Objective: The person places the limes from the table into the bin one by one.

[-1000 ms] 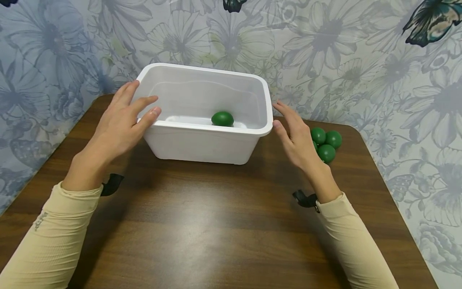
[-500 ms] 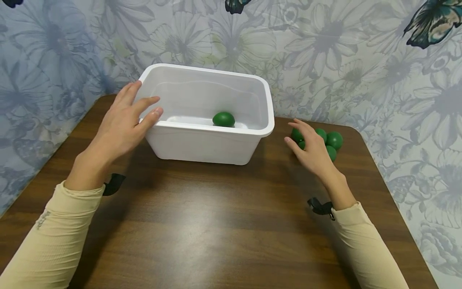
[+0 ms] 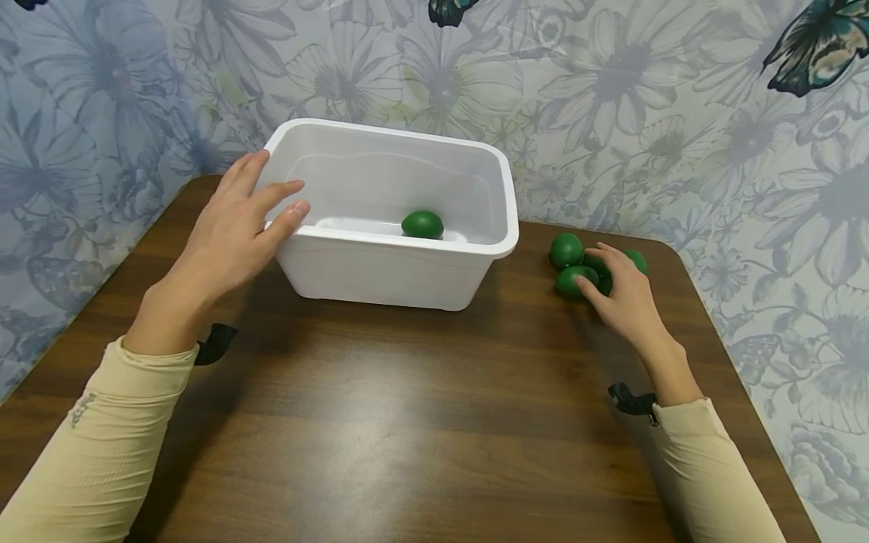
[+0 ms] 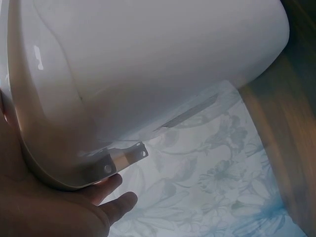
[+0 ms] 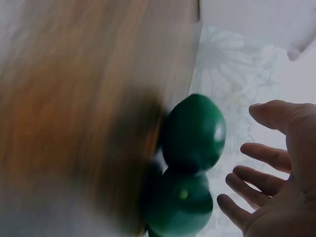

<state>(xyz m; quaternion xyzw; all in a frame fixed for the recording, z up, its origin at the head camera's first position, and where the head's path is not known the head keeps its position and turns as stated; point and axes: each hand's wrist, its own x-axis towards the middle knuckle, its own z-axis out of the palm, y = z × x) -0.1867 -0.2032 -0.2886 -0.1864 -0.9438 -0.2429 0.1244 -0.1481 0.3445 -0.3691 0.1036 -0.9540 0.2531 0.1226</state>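
One green fruit (image 3: 422,225) lay in the white tub (image 3: 380,273), left hand (image 3: 234,222) spread against it; right hand (image 3: 626,298), fingers apart, partly screened clustered fruit (image 3: 569,280).

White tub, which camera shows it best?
The head view: it shows the white tub nearly whole, the left hand hiding part of one end. The left wrist view has only a close section; the right wrist view, just a piece at top right.
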